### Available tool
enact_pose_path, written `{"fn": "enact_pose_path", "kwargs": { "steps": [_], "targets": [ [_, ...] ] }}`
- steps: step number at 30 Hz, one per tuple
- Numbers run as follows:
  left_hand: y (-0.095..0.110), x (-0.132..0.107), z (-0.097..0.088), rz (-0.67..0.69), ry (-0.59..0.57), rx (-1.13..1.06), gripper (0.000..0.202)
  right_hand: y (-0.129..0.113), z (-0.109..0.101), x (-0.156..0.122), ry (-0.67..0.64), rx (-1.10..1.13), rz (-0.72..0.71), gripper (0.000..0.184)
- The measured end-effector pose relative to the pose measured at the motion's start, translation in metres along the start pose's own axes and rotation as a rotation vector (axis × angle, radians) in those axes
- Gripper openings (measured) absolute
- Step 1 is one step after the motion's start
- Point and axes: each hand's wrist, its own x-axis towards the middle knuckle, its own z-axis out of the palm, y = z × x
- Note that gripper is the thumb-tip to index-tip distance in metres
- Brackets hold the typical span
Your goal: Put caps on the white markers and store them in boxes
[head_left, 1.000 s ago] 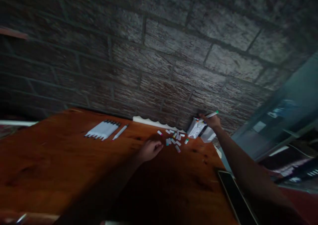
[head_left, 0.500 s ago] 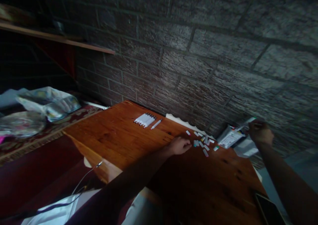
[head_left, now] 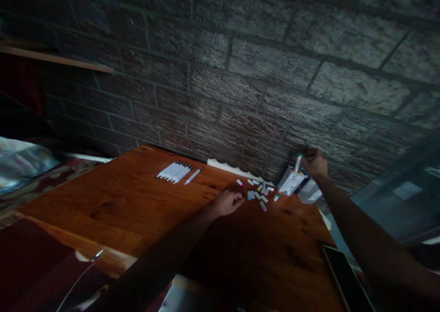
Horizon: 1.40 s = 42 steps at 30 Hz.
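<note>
Green-ended marker [head_left: 298,163] stands nearly upright beside the right hand [head_left: 315,163], its lower end at the top of the white box [head_left: 290,181] near the brick wall [head_left: 343,91]. The right fingers are at its side, but in this dim, blurred view I cannot tell whether they pinch it or merely touch it. If that grip is loose, the marker could tip over the rim and roll off — its round-looking barrel would give little to stop it. A push at an angle might also tilt the box, or nudge the clear container [head_left: 310,192] just beside it towards the edge of the surface [head_left: 120,197].

The left hand [head_left: 228,203] rests with its fingers curled narrow, nothing visible in them, just beside a scatter of small caps [head_left: 263,206]. A careless sweep there could spread the caps or send some to the floor, and mixing them up seems easy, since most are pale and differ only in a coloured end. Farther left, the row of markers [head_left: 174,171] and the single marker [head_left: 193,176] lie well apart from both hands — safe unless the surface is jolted. Under the right forearm, the phone [head_left: 347,277] lies near the edge, where a dropping elbow could knock it.
</note>
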Motion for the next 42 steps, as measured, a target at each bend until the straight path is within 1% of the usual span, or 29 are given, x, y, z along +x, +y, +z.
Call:
{"fn": "enact_pose_path", "kwargs": {
  "steps": [3, 6, 7, 8, 9, 12, 14, 16, 19, 22, 24, 27, 29, 31, 33, 34, 35, 36, 38, 39, 41, 42],
  "targets": [
    [0.002, 0.002, -0.001, -0.020, -0.023, 0.016, 0.030, -0.012, 0.011, -0.008, 0.016, -0.028, -0.028, 0.050],
    [0.004, 0.003, -0.002, -0.031, -0.039, 0.016, 0.031, -0.022, 0.018, -0.016, 0.063, -0.057, -0.061, 0.051],
    [0.005, 0.003, -0.002, -0.030, -0.039, 0.015, 0.032, -0.024, 0.019, -0.019, 0.070, -0.060, -0.099, 0.052],
    [0.005, 0.003, -0.002, -0.028, -0.037, 0.015, 0.032, -0.026, 0.020, -0.023, 0.051, -0.065, -0.165, 0.052],
    [0.005, 0.003, -0.002, -0.024, -0.035, 0.015, 0.032, -0.027, 0.020, -0.028, 0.006, -0.076, -0.258, 0.051],
    [0.003, 0.003, -0.002, -0.015, -0.032, 0.014, 0.031, -0.028, 0.020, -0.050, -0.208, -0.158, -0.559, 0.052],
    [0.002, 0.003, -0.001, -0.011, -0.034, 0.008, 0.031, -0.028, 0.023, -0.066, -0.297, -0.213, -0.661, 0.049],
    [0.001, 0.003, 0.000, -0.005, -0.036, 0.002, 0.031, -0.028, 0.027, -0.079, -0.335, -0.217, -0.663, 0.041],
    [0.002, 0.004, 0.000, -0.007, -0.041, 0.009, 0.032, -0.030, 0.037, -0.090, -0.386, -0.165, -0.584, 0.032],
    [0.003, 0.004, 0.000, -0.012, -0.040, 0.017, 0.031, -0.042, 0.050, -0.095, -0.461, -0.117, -0.546, 0.032],
    [0.002, 0.004, 0.001, 0.000, -0.020, 0.022, 0.031, -0.056, 0.064, -0.099, -0.544, -0.091, -0.566, 0.036],
    [0.000, 0.004, 0.003, 0.024, 0.008, 0.028, 0.029, -0.085, 0.090, -0.108, -0.682, -0.043, -0.642, 0.040],
    [-0.002, 0.004, 0.004, 0.050, 0.021, 0.013, 0.028, -0.105, 0.109, -0.117, -0.726, -0.026, -0.678, 0.040],
    [-0.003, 0.004, 0.004, 0.083, 0.039, 0.001, 0.029, -0.123, 0.125, -0.125, -0.759, -0.027, -0.704, 0.031],
    [-0.002, 0.003, 0.004, 0.096, 0.052, 0.000, 0.030, -0.138, 0.134, -0.130, -0.787, -0.035, -0.719, 0.019],
    [-0.002, 0.003, 0.003, 0.088, 0.050, 0.004, 0.030, -0.143, 0.135, -0.130, -0.785, -0.039, -0.716, 0.017],
    [-0.002, 0.003, 0.003, 0.071, 0.045, 0.009, 0.030, -0.147, 0.132, -0.127, -0.771, -0.044, -0.704, 0.020],
    [-0.001, 0.003, 0.002, 0.050, 0.034, 0.015, 0.030, -0.148, 0.126, -0.122, -0.749, -0.053, -0.683, 0.027],
    [-0.001, 0.002, 0.002, 0.007, 0.010, 0.030, 0.032, -0.143, 0.102, -0.106, -0.650, -0.029, -0.611, 0.050],
    [0.000, 0.002, 0.001, -0.011, 0.002, 0.036, 0.032, -0.135, 0.086, -0.095, -0.579, -0.007, -0.565, 0.061],
    [0.000, 0.002, 0.002, -0.029, 0.006, 0.044, 0.032, -0.111, 0.047, -0.071, -0.321, 0.151, -0.444, 0.078],
    [0.000, 0.002, 0.002, -0.035, 0.016, 0.047, 0.032, -0.096, 0.027, -0.059, -0.207, 0.183, -0.387, 0.086]
  ]
}}
